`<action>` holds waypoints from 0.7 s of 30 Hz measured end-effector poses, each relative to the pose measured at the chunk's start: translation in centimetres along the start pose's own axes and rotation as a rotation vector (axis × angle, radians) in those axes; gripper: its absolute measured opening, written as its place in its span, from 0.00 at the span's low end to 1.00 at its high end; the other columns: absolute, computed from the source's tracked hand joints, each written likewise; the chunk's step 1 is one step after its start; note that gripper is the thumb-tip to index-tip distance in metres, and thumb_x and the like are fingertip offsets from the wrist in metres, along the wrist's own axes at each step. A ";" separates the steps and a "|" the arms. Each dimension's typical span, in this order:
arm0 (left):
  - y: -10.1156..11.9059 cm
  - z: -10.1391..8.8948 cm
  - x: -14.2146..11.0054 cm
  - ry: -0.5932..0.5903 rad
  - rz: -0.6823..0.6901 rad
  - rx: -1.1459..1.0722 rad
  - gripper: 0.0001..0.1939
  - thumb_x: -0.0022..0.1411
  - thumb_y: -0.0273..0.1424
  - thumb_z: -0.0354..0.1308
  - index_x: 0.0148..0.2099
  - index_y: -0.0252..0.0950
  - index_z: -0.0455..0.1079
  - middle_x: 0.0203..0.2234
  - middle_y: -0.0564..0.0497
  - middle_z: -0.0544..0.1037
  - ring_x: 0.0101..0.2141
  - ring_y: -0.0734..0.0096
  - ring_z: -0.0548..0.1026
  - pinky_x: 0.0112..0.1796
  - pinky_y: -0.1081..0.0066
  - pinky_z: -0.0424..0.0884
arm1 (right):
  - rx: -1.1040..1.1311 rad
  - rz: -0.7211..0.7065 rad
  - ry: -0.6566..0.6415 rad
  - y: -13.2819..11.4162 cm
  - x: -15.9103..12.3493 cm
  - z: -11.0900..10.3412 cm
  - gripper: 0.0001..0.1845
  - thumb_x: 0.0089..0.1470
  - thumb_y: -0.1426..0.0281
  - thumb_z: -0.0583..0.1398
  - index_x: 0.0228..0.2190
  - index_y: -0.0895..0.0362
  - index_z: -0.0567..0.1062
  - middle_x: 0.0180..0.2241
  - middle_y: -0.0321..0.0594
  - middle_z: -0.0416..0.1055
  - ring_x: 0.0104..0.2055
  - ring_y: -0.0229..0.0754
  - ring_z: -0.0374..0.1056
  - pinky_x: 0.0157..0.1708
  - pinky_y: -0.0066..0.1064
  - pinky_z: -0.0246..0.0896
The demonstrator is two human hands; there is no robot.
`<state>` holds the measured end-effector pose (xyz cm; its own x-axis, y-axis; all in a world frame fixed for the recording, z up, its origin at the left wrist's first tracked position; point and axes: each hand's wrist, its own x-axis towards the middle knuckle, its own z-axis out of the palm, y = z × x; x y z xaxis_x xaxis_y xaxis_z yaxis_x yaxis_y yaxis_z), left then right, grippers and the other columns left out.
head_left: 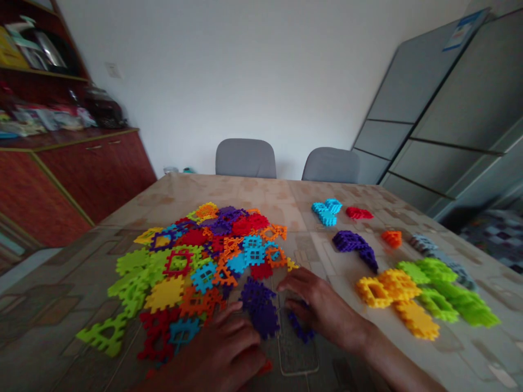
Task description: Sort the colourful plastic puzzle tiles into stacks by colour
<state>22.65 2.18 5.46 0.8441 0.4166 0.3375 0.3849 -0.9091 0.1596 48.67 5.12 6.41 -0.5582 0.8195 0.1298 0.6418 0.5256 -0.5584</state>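
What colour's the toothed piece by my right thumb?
Dark purple toothed plastic piece, clearest in head view.

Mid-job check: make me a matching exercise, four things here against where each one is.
1. mixed pile
2. right hand
3. grey chairs
4. yellow stacks

A. behind the far edge of the table
B. beside the green stacks
C. at a purple piece
D. mostly on the table's left side

Pairs: 1-D, 2-C, 3-A, 4-B
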 end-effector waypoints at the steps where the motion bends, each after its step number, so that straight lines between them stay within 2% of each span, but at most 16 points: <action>1: 0.1 0.2 -0.1 -0.006 0.003 -0.003 0.04 0.71 0.32 0.58 0.47 0.43 0.73 0.38 0.54 0.80 0.42 0.66 0.76 0.58 0.61 0.66 | 0.014 -0.029 0.008 -0.2 0.3 0.4 0.16 0.58 0.81 0.60 0.46 0.56 0.75 0.47 0.43 0.74 0.51 0.44 0.69 0.52 0.34 0.64; 4: 0.1 0.6 -0.7 -0.026 0.013 -0.064 0.06 0.72 0.29 0.56 0.47 0.43 0.73 0.36 0.56 0.80 0.38 0.70 0.78 0.59 0.62 0.65 | -0.006 -0.068 -0.015 -0.8 1.3 1.2 0.15 0.58 0.78 0.63 0.47 0.56 0.74 0.49 0.43 0.73 0.52 0.45 0.68 0.53 0.35 0.64; 7: -0.2 0.5 -1.3 0.006 -0.014 -0.126 0.08 0.71 0.26 0.56 0.46 0.43 0.73 0.34 0.56 0.79 0.36 0.73 0.78 0.54 0.69 0.69 | -0.079 -0.068 -0.073 -1.3 2.2 1.6 0.19 0.56 0.77 0.65 0.49 0.56 0.74 0.50 0.43 0.72 0.53 0.47 0.67 0.53 0.37 0.64; 10: -0.4 0.2 -1.5 0.017 -0.022 -0.124 0.07 0.72 0.26 0.56 0.47 0.42 0.73 0.35 0.55 0.79 0.37 0.72 0.77 0.45 0.74 0.71 | -0.149 -0.078 -0.115 -1.5 2.8 2.0 0.22 0.55 0.74 0.67 0.52 0.55 0.73 0.53 0.45 0.71 0.55 0.50 0.66 0.55 0.40 0.62; 14: -0.9 0.4 -1.6 -0.006 -0.028 -0.054 0.05 0.74 0.29 0.55 0.47 0.41 0.72 0.38 0.54 0.79 0.40 0.69 0.75 0.47 0.73 0.68 | -0.234 -0.056 -0.096 -1.8 3.3 2.7 0.26 0.52 0.64 0.71 0.50 0.57 0.74 0.51 0.46 0.72 0.52 0.53 0.66 0.54 0.44 0.63; 18: -2.0 1.1 -1.7 0.001 -0.048 0.026 0.06 0.70 0.25 0.60 0.46 0.41 0.72 0.40 0.55 0.77 0.41 0.67 0.72 0.47 0.71 0.66 | -0.322 -0.041 -0.084 -2.3 3.5 2.9 0.17 0.56 0.63 0.68 0.44 0.58 0.75 0.45 0.45 0.74 0.48 0.51 0.68 0.51 0.42 0.64; 21: -2.3 1.4 -1.8 -0.024 -0.084 0.033 0.07 0.69 0.23 0.61 0.44 0.41 0.71 0.39 0.56 0.77 0.41 0.67 0.71 0.48 0.70 0.64 | -0.417 -0.026 -0.094 -2.6 3.6 2.7 0.09 0.61 0.65 0.63 0.39 0.58 0.75 0.40 0.44 0.76 0.45 0.50 0.70 0.49 0.40 0.64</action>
<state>20.72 3.52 3.18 0.8171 0.4913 0.3017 0.4661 -0.8709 0.1558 43.62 6.06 6.13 -0.6103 0.7904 0.0537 0.7737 0.6092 -0.1741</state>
